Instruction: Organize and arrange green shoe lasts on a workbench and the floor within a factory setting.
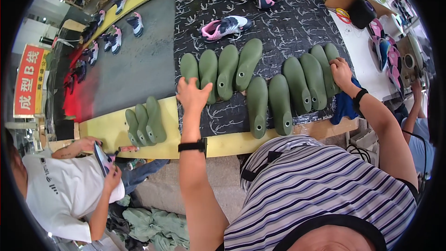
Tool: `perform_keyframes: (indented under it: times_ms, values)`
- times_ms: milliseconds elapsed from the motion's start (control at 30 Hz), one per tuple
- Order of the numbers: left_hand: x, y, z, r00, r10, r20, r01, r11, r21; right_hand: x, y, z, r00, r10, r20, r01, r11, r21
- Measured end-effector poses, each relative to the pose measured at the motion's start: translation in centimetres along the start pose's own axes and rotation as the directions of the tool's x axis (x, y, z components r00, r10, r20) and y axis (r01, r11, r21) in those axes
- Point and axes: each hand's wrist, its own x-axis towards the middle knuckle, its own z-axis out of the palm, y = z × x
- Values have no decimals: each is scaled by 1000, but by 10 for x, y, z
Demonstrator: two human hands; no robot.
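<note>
Several green shoe lasts [228, 67] lie in a staggered row on the dark patterned conveyor belt, some with round metal-rimmed holes showing. At the row's left end, my left hand [191, 96] spreads its fingers over the near ends of the leftmost last [189, 65] and its neighbour. My right hand [342, 73] has its fingers curled over the rightmost last [331, 56]. Between my hands, two lasts [280, 102] sit nearer to me than the others. Just beyond the row, a pink, white and navy sneaker [226, 28] lies on its side.
Three more green lasts [153, 121] stand on the yellow ledge [107, 121] at left. Past them is a grey belt [134, 60] with sneakers along its far side. A co-worker [69, 181] at left holds a shoe part. Shoe uppers [392, 60] and a machine are at right.
</note>
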Motion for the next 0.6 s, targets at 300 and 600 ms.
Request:
perform_keyframes:
  times_ms: [300,600]
  values:
    - [-26,9,9,983,-123,139,93,973,209,-6,5,0,999,41,7,-41,999,30]
    - [-69,-70,-28,894,-447,-22,435,855,284,-3,2,2,999,39,-21,-39,999,2]
